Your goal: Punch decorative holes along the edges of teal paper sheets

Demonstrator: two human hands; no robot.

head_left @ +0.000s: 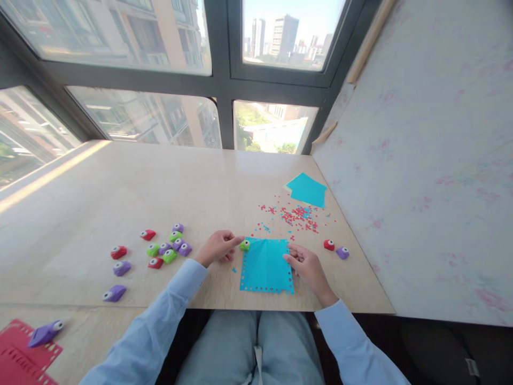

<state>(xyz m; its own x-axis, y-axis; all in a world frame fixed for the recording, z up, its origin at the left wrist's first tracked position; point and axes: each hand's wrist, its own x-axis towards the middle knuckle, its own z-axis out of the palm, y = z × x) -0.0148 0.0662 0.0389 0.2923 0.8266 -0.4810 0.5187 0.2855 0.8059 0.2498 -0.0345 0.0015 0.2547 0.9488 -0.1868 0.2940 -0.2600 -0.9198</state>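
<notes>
While I watch from the head view, the scene reads as follows.

Blue sheet [266,266]: lies flat at the near edge of the table [120,203], between my two hands; nearly square, so I cannot tell a long axis; edges run near-to-far and left-to-right; punched holes line its left, near and right borders.

Green punch [245,245]: sits on the sheet's far-left corner, eye mark upward.

Left hand [219,247]: forearm comes in from near left; fingers curled, forefinger extended rightward onto the green punch, pressing it.

Right hand [308,265]: forearm comes in from near right; fingers loosely together, tips resting flat on the sheet's right edge, pinching nothing.

Punches at left [168,247]: eleven counted, red, green and purple, scattered.

Punches at right: two, one red punch [329,244], one purple punch [342,252].

Folded blue paper [306,190]: one, far right.

Confetti [298,215]: red and blue, too many to count.

Red sheet [20,355]: one, near left, a purple punch on it.
</notes>
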